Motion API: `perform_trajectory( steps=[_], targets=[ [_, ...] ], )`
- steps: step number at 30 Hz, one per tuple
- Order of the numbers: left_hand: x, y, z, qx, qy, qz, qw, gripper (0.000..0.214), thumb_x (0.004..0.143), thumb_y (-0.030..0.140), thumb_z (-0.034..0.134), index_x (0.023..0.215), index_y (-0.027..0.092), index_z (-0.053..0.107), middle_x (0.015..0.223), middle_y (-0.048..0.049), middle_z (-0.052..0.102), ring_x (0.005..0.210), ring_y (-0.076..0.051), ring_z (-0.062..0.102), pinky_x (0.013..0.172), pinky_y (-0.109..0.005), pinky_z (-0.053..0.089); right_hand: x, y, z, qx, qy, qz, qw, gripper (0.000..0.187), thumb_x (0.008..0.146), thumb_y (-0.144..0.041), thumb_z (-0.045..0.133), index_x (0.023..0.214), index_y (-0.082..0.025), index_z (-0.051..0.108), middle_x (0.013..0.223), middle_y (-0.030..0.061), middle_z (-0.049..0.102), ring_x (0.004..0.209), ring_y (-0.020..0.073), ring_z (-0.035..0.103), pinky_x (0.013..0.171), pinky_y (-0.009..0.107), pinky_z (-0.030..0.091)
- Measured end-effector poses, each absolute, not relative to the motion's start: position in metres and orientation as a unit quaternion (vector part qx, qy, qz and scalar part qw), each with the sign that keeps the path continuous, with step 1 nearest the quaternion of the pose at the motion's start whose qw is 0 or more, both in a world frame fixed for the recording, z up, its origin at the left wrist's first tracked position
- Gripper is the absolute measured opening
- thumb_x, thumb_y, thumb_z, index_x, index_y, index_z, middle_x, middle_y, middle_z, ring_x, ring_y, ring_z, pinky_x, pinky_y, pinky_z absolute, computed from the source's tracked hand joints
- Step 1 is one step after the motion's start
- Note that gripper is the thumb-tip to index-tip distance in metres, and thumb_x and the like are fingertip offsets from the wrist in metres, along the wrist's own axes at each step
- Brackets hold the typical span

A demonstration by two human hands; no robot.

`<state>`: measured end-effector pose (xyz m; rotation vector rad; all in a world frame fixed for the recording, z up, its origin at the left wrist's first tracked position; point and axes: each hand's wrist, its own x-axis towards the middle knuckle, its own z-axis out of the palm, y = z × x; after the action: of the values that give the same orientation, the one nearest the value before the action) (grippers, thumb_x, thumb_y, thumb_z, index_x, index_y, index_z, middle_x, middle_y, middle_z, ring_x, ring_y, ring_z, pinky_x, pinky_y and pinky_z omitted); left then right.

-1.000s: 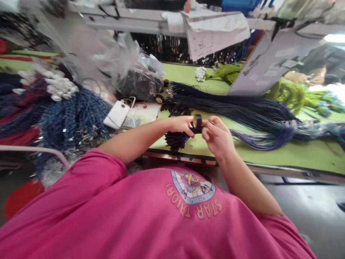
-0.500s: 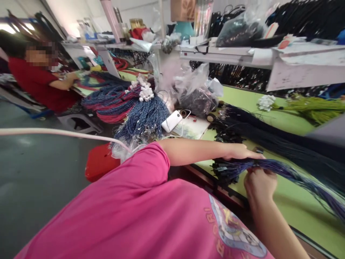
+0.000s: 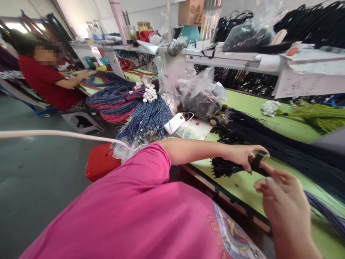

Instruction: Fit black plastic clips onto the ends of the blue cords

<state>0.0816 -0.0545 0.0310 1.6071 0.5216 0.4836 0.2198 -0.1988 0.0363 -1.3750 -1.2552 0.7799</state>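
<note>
My left hand (image 3: 244, 156) reaches across from the left, fingers closed around a small roll of black tape (image 3: 259, 158). A dark strip runs from the roll toward my right hand (image 3: 287, 196). That hand has its index finger stretched out against the roll's lower side, its other fingers loosely bent and apart. Beyond it on the right, a purple-blue bundle of thin cords (image 3: 327, 210) lies on the green table. Dark cord ends (image 3: 225, 167) fan out left of my left hand. The stretch between is hidden behind my hands.
Long black cords (image 3: 296, 147) lie behind my hands. A white phone (image 3: 174, 123), blue cords with white tips (image 3: 149, 115) and plastic bags (image 3: 199, 93) are to the left. A red stool (image 3: 102, 162) stands below. A co-worker in red (image 3: 45, 79) sits far left.
My right hand has let go of the cord bundle and moved right and nearer me. The black tape roll now shows in my left hand. The purple-blue cords lie lower on the right.
</note>
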Motion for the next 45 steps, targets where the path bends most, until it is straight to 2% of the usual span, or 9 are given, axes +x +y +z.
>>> perform_trajectory(
  steps=[7, 12, 17, 21, 29, 35, 40, 43, 45],
  targets=[
    [0.078, -0.063, 0.047, 0.775, 0.306, 0.099, 0.544, 0.079, 0.059, 0.005, 0.063, 0.136, 0.014, 0.048, 0.072, 0.0035, 0.062, 0.067, -0.013, 0.057, 0.065, -0.026, 0.045, 0.215, -0.207, 0.017, -0.588, -0.532, 0.36, 0.492, 0.018, 0.077, -0.032, 0.057, 0.094, -0.024, 0.058, 0.09, 0.0056, 0.067, 0.055, 0.0142, 0.049, 0.056, 0.034, 0.04],
    [0.085, -0.058, 0.058, 0.827, 0.305, 0.047, 0.469, 0.041, 0.065, 0.014, 0.061, 0.105, 0.013, 0.07, 0.094, -0.004, 0.073, 0.081, -0.014, 0.062, 0.076, -0.025, 0.046, 0.209, -0.199, -0.008, -0.604, -0.519, 0.349, 0.494, 0.024, 0.079, -0.043, 0.059, 0.085, -0.02, 0.063, 0.078, 0.0009, 0.066, 0.06, 0.0116, 0.051, 0.06, 0.028, 0.042],
    [0.096, -0.067, 0.062, 0.939, 0.265, 0.0, 0.218, 0.034, 0.088, 0.041, 0.051, 0.088, 0.014, 0.072, 0.087, -0.0083, 0.073, 0.079, -0.02, 0.065, 0.073, -0.03, 0.047, 0.208, -0.183, -0.014, -0.509, -0.381, 0.543, 0.548, 0.033, 0.078, -0.05, 0.057, 0.084, -0.018, 0.063, 0.077, -0.0001, 0.064, 0.049, 0.0055, 0.04, 0.046, 0.022, 0.03],
    [0.106, -0.079, 0.059, 0.968, 0.241, 0.058, 0.046, 0.034, 0.095, 0.035, 0.042, 0.097, 0.011, 0.066, 0.101, -0.0139, 0.069, 0.095, -0.025, 0.065, 0.082, -0.034, 0.047, 0.218, -0.186, -0.006, -0.542, -0.428, 0.45, 0.567, 0.031, 0.082, -0.045, 0.057, 0.065, -0.019, 0.055, 0.061, -0.0042, 0.053, 0.052, 0.0068, 0.037, 0.053, 0.022, 0.031],
    [0.119, -0.035, 0.082, 0.926, 0.359, 0.116, 0.0, 0.035, 0.096, 0.034, 0.041, 0.098, 0.009, 0.065, 0.1, -0.0155, 0.067, 0.094, -0.026, 0.064, 0.086, -0.036, 0.046, 0.214, -0.234, 0.01, -0.505, -0.731, 0.301, 0.346, 0.028, 0.093, -0.042, 0.05, 0.081, -0.023, 0.066, 0.08, 0.0008, 0.067, 0.075, 0.0141, 0.06, 0.069, 0.025, 0.044],
    [0.134, -0.036, 0.121, 0.905, 0.336, 0.217, 0.143, 0.038, 0.094, 0.04, 0.048, 0.079, 0.009, 0.064, 0.064, -0.0014, 0.052, 0.062, -0.011, 0.046, 0.072, -0.028, 0.04, 0.232, -0.176, -0.012, -0.655, -0.741, 0.118, 0.086, 0.027, 0.093, -0.037, 0.052, 0.108, -0.02, 0.068, 0.114, 0.0085, 0.071, 0.095, 0.0242, 0.068, 0.076, 0.033, 0.05],
    [0.143, -0.054, 0.15, 0.871, 0.292, 0.276, 0.283, 0.034, 0.094, 0.034, 0.05, 0.08, 0.007, 0.064, 0.061, 0.0022, 0.05, 0.056, -0.005, 0.039, 0.068, -0.025, 0.037, 0.265, -0.192, -0.008, -0.643, -0.748, 0.062, 0.151, 0.04, 0.1, -0.038, 0.037, 0.133, -0.025, 0.057, 0.143, 0.0029, 0.056, 0.121, 0.0173, 0.06, 0.101, 0.03, 0.048],
    [0.15, -0.074, 0.164, 0.902, 0.255, 0.241, 0.253, 0.033, 0.091, 0.037, 0.055, 0.076, 0.009, 0.065, 0.059, 0.0031, 0.048, 0.058, -0.006, 0.038, 0.073, -0.027, 0.04, 0.314, -0.227, 0.028, -0.699, -0.667, -0.058, 0.251, 0.066, 0.095, -0.055, 0.042, 0.145, -0.012, 0.045, 0.153, 0.0172, 0.043, 0.147, 0.0319, 0.031, 0.12, 0.053, 0.027],
    [0.161, -0.096, 0.171, 0.937, 0.208, 0.185, 0.213, 0.032, 0.088, 0.04, 0.059, 0.077, 0.011, 0.068, 0.059, 0.0027, 0.048, 0.061, -0.009, 0.043, 0.076, -0.029, 0.042, 0.35, -0.244, 0.056, -0.706, -0.631, -0.094, 0.305, 0.089, 0.081, -0.064, 0.06, 0.152, -0.017, 0.034, 0.153, 0.0152, 0.043, 0.149, 0.0351, 0.028, 0.117, 0.057, 0.032]
  ],
)
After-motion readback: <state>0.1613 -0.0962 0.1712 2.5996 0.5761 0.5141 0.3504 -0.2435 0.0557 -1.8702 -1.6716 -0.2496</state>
